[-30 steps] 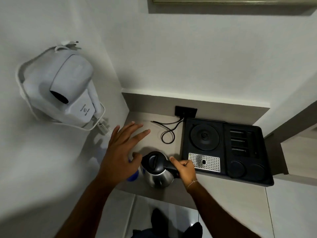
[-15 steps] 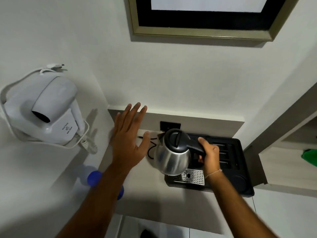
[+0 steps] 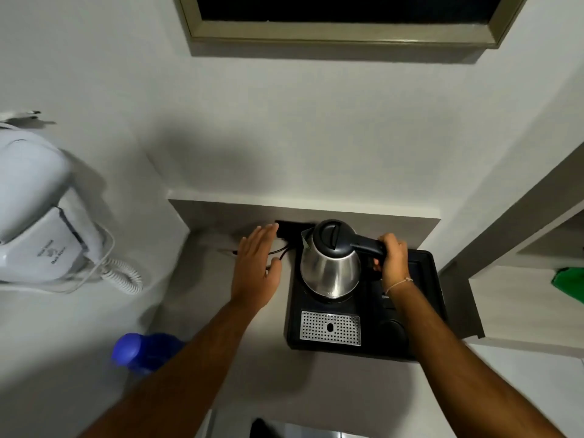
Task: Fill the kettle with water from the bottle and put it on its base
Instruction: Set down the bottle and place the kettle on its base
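A steel kettle [image 3: 330, 269] with a black lid and handle stands upright on the round base at the back of the black tray [image 3: 423, 317]; the base is hidden under it. My right hand [image 3: 390, 260] is closed around the kettle's handle. My left hand [image 3: 257, 269] hovers flat, fingers together, over the counter just left of the tray, above the black power cord [image 3: 279, 252]. The bottle with the blue cap [image 3: 126, 349] stands at the counter's front left, partly hidden by my left forearm.
A white wall-mounted hair dryer [image 3: 38, 222] with a coiled cord hangs on the left wall. A perforated metal drip grid [image 3: 330, 327] sits at the tray's front. A framed picture [image 3: 341, 30] hangs above. Shelving with a green object [image 3: 568, 284] is on the right.
My right hand carried the kettle from the counter's front up and right, then lowered it onto the tray's base. My left hand left the bottle and moved back towards the cord.
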The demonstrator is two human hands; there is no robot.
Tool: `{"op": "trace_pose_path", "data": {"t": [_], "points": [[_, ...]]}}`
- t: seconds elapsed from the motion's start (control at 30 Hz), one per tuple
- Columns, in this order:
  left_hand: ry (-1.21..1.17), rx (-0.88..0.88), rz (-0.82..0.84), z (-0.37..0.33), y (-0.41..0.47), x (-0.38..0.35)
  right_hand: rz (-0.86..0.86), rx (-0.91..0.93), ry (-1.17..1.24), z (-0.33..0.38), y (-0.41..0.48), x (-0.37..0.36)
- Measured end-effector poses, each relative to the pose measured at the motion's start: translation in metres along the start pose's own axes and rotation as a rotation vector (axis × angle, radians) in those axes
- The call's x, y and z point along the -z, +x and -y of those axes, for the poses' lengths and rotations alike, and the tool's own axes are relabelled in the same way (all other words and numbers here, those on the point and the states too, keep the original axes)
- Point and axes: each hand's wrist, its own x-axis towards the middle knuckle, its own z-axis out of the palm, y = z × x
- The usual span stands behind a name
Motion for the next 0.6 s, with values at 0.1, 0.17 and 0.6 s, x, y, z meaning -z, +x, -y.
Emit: {"op": "trace_pose_path", "data": {"t": [0.1,0.17,0.6], "points": [[0.048,0.005,0.036,0.005,0.003,-0.012,-0.001,-0.015,0.002,-0.009,0.012,-0.003],[0.073,0.008,0.061,0.007,0.005,-0.018,0.016,-0.021,0.004,-0.013,0.018,-0.003],[0.089,0.039,0.109,0.018,0.011,-0.043,0.112,0.003,-0.031,-0.02,0.043,0.008]]}}
